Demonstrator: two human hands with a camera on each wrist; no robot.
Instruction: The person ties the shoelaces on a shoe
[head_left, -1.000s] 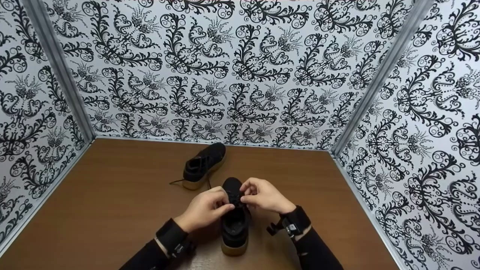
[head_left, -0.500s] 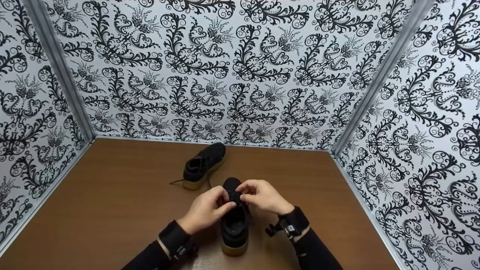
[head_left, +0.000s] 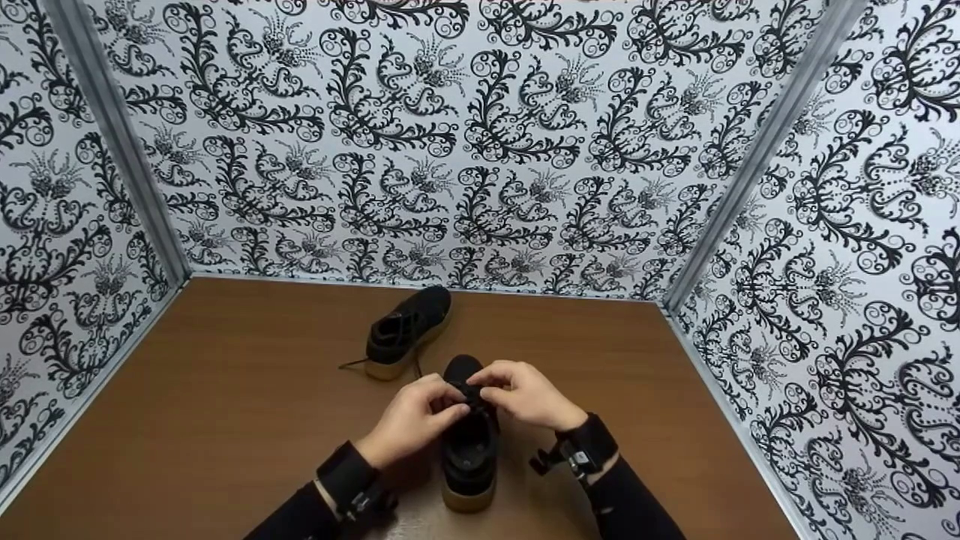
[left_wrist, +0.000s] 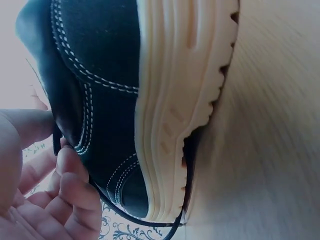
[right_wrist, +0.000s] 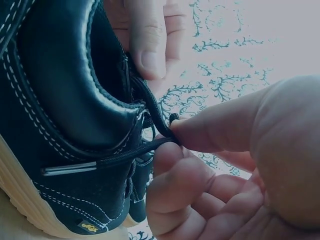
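Note:
A black shoe (head_left: 469, 469) with a tan sole stands in front of me, toe pointing away. Its side shows white double stitching in the left wrist view. My right hand (head_left: 531, 397) pinches a black shoelace (right_wrist: 127, 151) between thumb and forefinger over the laced front. One lace end, with a pale tip (right_wrist: 70, 169), hangs along the shoe's side. My left hand (head_left: 414, 414) is at the left of the opening, thumb and curled fingers holding lace near the tongue. Part of that grip is hidden behind the shoe's collar.
A second black shoe (head_left: 412, 326) with a tan sole lies farther back and left, its loose lace (head_left: 352, 364) trailing onto the brown table (head_left: 247, 390). Patterned black-and-white walls (head_left: 465, 150) enclose the table at the back and sides.
My right hand has shifted slightly left across the front of the shoe, closer to the left fingers. The left hand has moved only a little. Both shoes stay in place.

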